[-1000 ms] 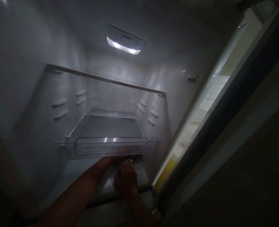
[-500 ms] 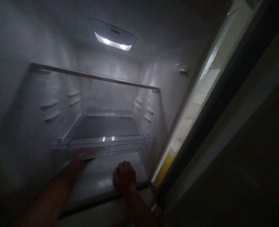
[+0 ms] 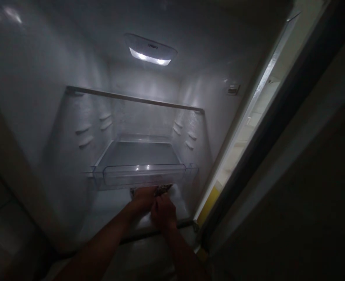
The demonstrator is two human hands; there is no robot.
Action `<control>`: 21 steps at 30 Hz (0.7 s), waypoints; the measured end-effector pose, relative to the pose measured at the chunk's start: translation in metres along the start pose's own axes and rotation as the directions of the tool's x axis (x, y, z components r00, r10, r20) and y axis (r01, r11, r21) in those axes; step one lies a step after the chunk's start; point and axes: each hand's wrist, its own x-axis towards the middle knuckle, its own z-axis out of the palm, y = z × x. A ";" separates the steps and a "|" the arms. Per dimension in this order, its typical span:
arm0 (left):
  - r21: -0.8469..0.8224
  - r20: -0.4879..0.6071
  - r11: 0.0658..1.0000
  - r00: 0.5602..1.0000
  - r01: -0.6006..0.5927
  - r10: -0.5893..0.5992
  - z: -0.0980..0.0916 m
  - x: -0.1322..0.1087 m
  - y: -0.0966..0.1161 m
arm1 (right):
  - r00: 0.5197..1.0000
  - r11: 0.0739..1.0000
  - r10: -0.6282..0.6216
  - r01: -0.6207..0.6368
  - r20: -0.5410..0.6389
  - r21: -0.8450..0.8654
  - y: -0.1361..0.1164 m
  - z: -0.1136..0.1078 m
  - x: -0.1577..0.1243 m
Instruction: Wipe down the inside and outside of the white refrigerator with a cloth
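Observation:
Inside a lit refrigerator, a dark patterned cloth (image 3: 163, 189) lies bunched at the bottom, below the clear drawer front. My left hand (image 3: 144, 195) is closed over it, with cloth showing on both sides; its fingertips are hidden. Close against it, my right hand (image 3: 164, 210) is curled, its fingers at the cloth's near edge and seemingly pinching it. Both hands are over the pale refrigerator floor (image 3: 108, 207), and the light is dim.
Above my hands sits a clear plastic drawer (image 3: 144, 173). Higher up, a shelf's front edge (image 3: 137, 98) spans the compartment, under a ceiling lamp (image 3: 150, 54). The dark open door (image 3: 277, 187) stands at my right, with a yellow strip (image 3: 209, 205) beside its gap.
My left hand has moved right across the refrigerator floor with the cloth and met my right hand. The cloth now shows more. The view has shifted slightly left.

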 end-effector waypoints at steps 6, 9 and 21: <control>0.103 -0.085 0.987 0.989 0.127 -0.118 -0.003 -0.084 -0.035 | 0.998 0.998 0.037 -0.035 0.051 -0.046 -0.003 -0.006 0.003; 0.230 -0.148 0.924 0.949 0.306 -0.278 -0.005 -0.124 -0.059 | 0.998 0.998 0.045 -0.043 0.050 -0.045 -0.004 -0.005 0.004; 0.286 -0.110 0.935 0.976 0.210 -0.186 -0.024 -0.075 -0.087 | 0.999 0.999 0.045 -0.044 0.016 -0.027 -0.005 -0.002 0.002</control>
